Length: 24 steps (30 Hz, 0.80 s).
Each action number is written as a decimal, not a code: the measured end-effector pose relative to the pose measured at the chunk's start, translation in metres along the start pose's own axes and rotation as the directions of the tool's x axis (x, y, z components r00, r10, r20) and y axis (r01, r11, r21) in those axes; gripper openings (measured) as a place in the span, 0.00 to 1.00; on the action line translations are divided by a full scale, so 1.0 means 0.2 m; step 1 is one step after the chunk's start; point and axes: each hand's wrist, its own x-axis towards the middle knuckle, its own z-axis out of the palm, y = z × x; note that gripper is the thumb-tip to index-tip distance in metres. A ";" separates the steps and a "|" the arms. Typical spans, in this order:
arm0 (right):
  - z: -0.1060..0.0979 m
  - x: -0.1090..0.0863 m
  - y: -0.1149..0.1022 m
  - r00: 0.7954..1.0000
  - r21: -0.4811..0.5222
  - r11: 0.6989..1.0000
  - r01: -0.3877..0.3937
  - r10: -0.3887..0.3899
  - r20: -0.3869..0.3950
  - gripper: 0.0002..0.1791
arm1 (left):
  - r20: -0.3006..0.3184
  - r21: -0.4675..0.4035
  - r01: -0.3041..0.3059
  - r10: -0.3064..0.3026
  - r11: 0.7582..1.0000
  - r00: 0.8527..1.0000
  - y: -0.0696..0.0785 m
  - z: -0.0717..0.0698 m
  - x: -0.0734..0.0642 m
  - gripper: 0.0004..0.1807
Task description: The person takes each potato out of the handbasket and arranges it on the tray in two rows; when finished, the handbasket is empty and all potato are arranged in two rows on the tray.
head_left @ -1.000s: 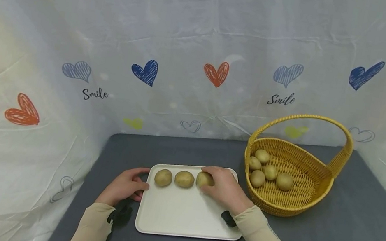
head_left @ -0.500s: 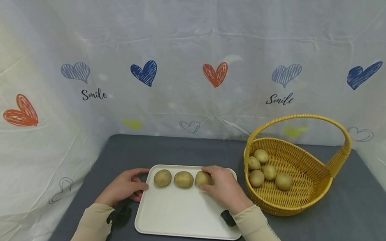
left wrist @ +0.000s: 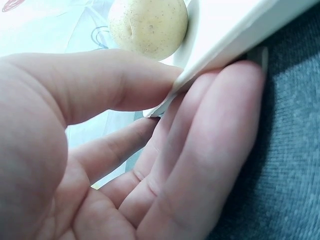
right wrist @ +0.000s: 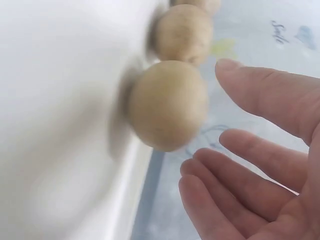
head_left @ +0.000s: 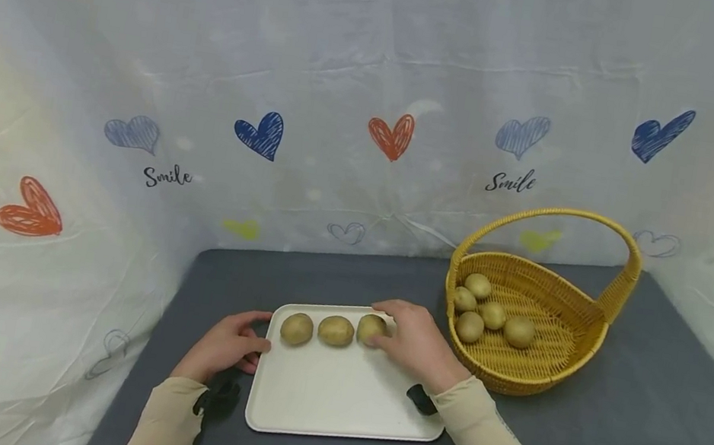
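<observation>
My left hand (head_left: 224,345) holds the left edge of the white tray (head_left: 337,400); in the left wrist view the thumb lies on the rim and fingers curl beneath it. Three potatoes sit in a row along the tray's far side: a left potato (head_left: 296,329), a middle potato (head_left: 336,331) and a right potato (head_left: 372,328). Beside the right one is my right hand (head_left: 419,347), its fingers relaxed and spread. The right wrist view shows a gap between those fingers and the nearest potato (right wrist: 168,106).
A yellow wicker basket (head_left: 516,383) with a tall handle stands right of the tray, several potatoes (head_left: 492,316) gathered in its left part. A dark grey cloth (head_left: 646,419) covers the table. Behind hangs a white curtain (head_left: 328,41) printed with hearts.
My right hand has loosened from the right potato, which stays in the row. The left hand keeps its hold on the tray. The whole head view has shifted slightly.
</observation>
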 end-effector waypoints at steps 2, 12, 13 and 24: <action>-0.04 -0.03 -0.01 1.000 0.025 1.000 0.002 -0.002 0.001 0.28 | 0.005 0.003 -0.002 0.002 1.000 1.000 0.01 0.00 0.00 0.36; -0.41 -0.19 0.00 0.995 -0.022 0.995 0.098 -0.098 0.007 0.27 | 0.013 0.013 -0.004 0.004 1.000 1.000 -0.01 0.00 0.00 0.37; -0.45 -0.20 0.02 0.996 -0.036 0.995 0.092 -0.092 0.012 0.27 | 0.012 0.013 -0.003 0.003 1.000 1.000 -0.01 0.00 0.00 0.37; -0.79 -0.20 0.27 0.999 -0.043 0.998 -0.048 0.048 -0.011 0.17 | 0.000 0.027 0.007 -0.007 1.000 1.000 -0.01 0.01 0.01 0.37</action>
